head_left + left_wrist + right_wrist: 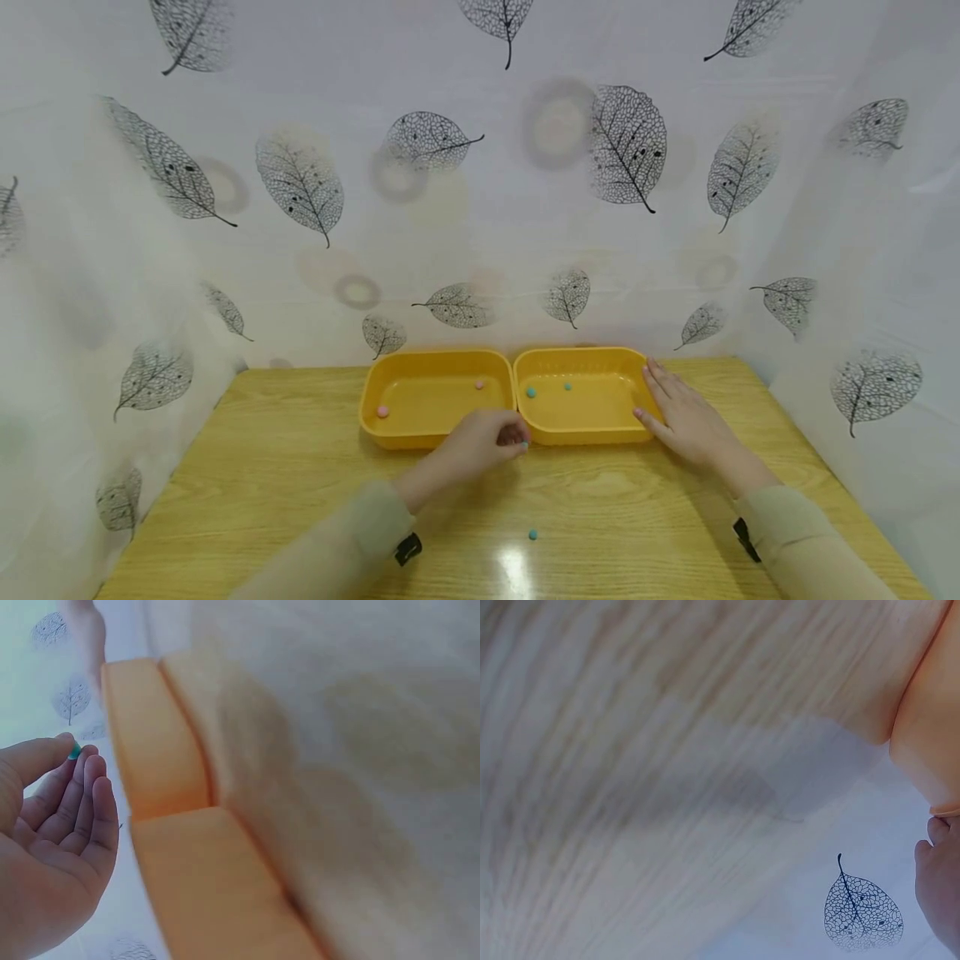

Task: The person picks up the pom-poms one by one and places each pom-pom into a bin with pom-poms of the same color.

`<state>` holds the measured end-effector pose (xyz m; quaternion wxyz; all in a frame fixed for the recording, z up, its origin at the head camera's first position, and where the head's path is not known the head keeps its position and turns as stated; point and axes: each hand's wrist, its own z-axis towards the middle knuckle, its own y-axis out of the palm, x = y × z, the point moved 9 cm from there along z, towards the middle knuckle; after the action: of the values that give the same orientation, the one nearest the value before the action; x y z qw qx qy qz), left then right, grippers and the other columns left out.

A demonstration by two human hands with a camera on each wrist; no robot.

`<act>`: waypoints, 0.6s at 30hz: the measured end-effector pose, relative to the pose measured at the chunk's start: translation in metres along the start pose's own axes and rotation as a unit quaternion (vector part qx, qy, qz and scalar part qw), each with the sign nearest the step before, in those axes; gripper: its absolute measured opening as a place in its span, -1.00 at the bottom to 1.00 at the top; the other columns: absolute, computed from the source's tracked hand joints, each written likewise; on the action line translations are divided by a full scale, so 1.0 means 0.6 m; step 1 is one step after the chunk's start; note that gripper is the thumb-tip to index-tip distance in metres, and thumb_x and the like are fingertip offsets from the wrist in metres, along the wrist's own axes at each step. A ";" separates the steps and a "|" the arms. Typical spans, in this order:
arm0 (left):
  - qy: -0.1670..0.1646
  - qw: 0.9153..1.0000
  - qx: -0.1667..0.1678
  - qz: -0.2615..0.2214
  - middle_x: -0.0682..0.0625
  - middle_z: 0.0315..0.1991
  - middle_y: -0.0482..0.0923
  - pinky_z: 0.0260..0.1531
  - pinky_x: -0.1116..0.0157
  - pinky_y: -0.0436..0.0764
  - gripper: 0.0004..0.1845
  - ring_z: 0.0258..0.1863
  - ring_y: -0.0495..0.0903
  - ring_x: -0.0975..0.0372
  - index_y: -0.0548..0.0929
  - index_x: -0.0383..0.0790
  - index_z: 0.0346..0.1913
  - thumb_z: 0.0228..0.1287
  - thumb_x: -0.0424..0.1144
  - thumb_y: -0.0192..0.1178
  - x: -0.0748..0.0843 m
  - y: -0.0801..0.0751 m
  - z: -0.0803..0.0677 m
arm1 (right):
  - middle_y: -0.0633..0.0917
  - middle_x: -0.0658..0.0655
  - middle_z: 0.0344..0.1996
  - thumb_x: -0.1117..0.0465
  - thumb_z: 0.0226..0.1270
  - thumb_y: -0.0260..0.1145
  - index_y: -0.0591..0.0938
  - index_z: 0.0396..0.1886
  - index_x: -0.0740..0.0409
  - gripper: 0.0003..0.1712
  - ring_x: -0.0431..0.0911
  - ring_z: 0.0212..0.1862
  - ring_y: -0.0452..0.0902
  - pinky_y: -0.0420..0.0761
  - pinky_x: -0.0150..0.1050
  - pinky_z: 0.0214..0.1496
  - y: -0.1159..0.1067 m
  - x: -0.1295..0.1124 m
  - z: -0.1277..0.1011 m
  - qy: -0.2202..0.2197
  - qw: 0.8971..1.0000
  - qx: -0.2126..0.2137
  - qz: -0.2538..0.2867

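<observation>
My left hand [483,442] is just in front of the place where two yellow trays meet, pinching a small teal ball [74,751] between thumb and index fingertip. The other fingers curve loosely beneath it in the left wrist view. With extended fingers, my right hand [690,421] rests on the right end of the right tray [585,436], its thumb at the front corner. Two teal balls [531,392] lie inside that tray. In the left tray [427,441] are two pink balls [382,412]. Another teal ball [533,534] sits on the table nearer to me.
Both trays stand side by side near the back edge of the wood-grain table [300,467]. A pale curtain [480,208] with a leaf print hangs behind the table and along its sides.
</observation>
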<state>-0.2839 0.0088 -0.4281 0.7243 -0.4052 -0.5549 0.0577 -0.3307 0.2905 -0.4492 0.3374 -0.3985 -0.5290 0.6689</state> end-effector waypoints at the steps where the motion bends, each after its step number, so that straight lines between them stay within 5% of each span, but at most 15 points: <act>1: 0.005 1.000 0.003 0.008 0.05 -0.30 0.74 -0.25 0.50 0.63 -0.96 -0.34 0.57 0.41 0.76 -0.22 -0.17 0.40 -0.40 0.39 0.006 -0.005 0.006 | 0.07 0.49 0.68 -0.16 0.71 0.06 0.06 0.67 0.46 -0.06 0.43 0.66 0.05 0.15 0.34 0.68 0.000 0.000 0.000 0.000 1.000 -0.001 -0.002; 7: 0.014 0.999 0.026 0.018 0.02 -0.30 0.77 0.06 0.20 0.59 -0.98 -0.33 0.60 0.36 0.77 -0.21 -0.17 0.42 -0.35 0.39 0.026 -0.027 0.042 | 0.04 0.48 0.68 -0.16 0.71 0.05 0.07 0.67 0.47 -0.06 0.43 0.66 0.03 0.14 0.34 0.68 0.001 -0.001 0.002 0.000 1.000 -0.008 -0.006; 14: -0.012 0.999 0.044 0.013 0.00 -0.27 0.77 -0.15 0.35 0.71 -0.95 -0.31 0.61 0.33 0.78 -0.20 -0.17 0.45 -0.29 0.38 0.019 -0.032 0.077 | 0.05 0.49 0.68 -0.15 0.71 0.06 0.06 0.67 0.47 -0.06 0.43 0.67 0.02 0.14 0.35 0.68 0.000 -0.002 0.000 0.002 1.000 -0.007 -0.004; 18: -0.020 0.998 0.055 0.008 -0.03 -0.25 0.80 0.37 -0.09 0.49 -0.95 -0.26 0.70 0.26 0.79 -0.23 -0.16 0.43 -0.32 0.40 0.011 -0.026 0.091 | 0.05 0.50 0.68 -0.15 0.71 0.07 0.07 0.67 0.48 -0.07 0.43 0.66 0.04 0.15 0.36 0.67 0.000 -0.002 0.002 -0.002 1.000 -0.003 -0.005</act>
<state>-0.3334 0.0305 -0.4102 0.7336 -0.3677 -0.5624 0.1018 -0.3309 0.2889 -0.4488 0.3386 -0.3958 -0.5338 0.6661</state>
